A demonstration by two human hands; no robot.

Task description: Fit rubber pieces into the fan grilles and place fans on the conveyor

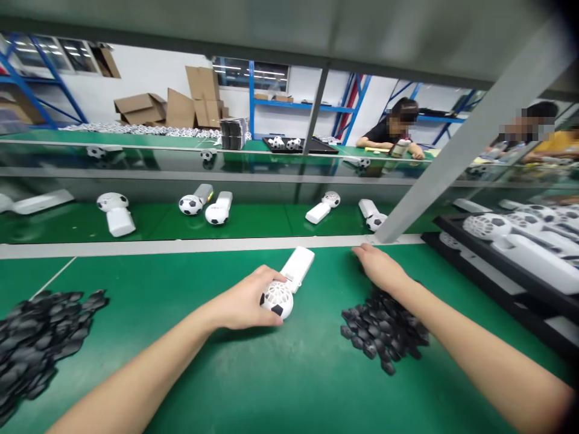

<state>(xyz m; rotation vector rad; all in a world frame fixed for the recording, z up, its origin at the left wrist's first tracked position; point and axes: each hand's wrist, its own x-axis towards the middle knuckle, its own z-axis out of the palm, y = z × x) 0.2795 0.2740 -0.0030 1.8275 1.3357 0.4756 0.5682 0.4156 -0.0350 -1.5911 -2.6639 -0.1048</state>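
My left hand point(253, 299) is closed around the ball end of a white handheld fan point(298, 265), patterned like a soccer ball. The fan lies tilted on the green table, its flat handle pointing away to the right. My right hand point(377, 265) is close to the table's far edge, fingers stretched forward and partly overlapping one another; nothing shows in it, though its underside is hidden. Below its wrist is a pile of small black plastic pieces point(384, 328). A larger heap of black pieces point(40, 337) lies at the left.
Beyond the table's pale edge, several similar fans point(120, 214) lie on a green conveyor belt point(266, 220). Black trays point(502, 277) of fans are stacked at right. A slanted grey post point(452, 150) stands behind my right hand. Across the line sits a co-worker point(393, 129).
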